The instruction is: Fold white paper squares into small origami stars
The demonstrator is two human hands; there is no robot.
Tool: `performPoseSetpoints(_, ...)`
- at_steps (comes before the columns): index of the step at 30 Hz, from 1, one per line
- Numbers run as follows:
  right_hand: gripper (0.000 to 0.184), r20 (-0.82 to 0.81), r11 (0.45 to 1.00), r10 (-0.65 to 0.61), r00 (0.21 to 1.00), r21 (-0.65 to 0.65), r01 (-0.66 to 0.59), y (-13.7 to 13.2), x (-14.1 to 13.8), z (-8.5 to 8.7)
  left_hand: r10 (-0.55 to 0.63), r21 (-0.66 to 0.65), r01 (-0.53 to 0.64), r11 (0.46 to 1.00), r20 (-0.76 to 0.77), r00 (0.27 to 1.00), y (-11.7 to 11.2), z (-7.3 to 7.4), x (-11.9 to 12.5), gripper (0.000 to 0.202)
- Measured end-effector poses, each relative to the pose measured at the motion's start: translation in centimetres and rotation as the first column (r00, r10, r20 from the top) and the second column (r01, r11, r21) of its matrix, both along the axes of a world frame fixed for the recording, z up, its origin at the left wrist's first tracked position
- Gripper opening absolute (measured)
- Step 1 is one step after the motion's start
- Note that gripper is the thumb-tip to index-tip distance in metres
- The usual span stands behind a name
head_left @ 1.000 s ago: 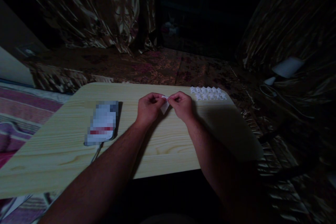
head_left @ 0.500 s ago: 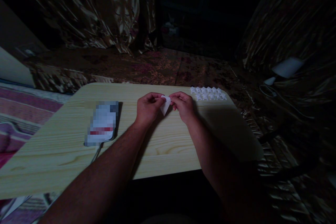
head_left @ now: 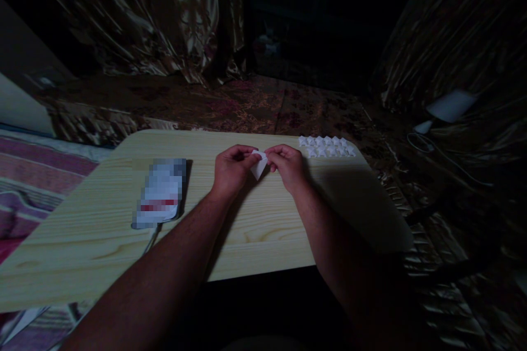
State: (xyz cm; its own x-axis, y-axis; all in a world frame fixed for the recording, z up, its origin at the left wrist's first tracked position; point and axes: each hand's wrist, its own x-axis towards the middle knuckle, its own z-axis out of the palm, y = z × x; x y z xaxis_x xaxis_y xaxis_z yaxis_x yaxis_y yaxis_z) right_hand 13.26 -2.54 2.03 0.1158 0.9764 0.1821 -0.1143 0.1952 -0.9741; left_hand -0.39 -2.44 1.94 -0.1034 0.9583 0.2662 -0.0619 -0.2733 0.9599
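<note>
A small folded piece of white paper (head_left: 258,167) is held just above the table, its pointed end toward me. My left hand (head_left: 234,167) pinches its left side between thumb and fingers. At the paper's upper right edge, my right hand (head_left: 287,163) grips it with thumb and fingertips. Beyond my right hand, several small folded white paper pieces (head_left: 321,141) lie in two rows near the table's far right corner.
The pale wood-grain table (head_left: 263,219) spans the space before me. Left of my arm lies a phone-like device (head_left: 161,189), blurred out, with a cable (head_left: 151,240). A white lamp (head_left: 450,106) stands beyond the right edge; dark curtains (head_left: 193,16) hang behind.
My right fingers have shifted slightly left along the paper's upper edge. Otherwise both hands and the paper stay in about the same place.
</note>
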Motion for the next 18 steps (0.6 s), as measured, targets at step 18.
performPoseSetpoints(18,0.019,0.038,1.0,-0.011,0.999,0.007,0.01,0.08,0.0,-0.26,-0.015,-0.017,0.014,1.0,-0.014,1.0,-0.04,0.18,-0.02,0.026)
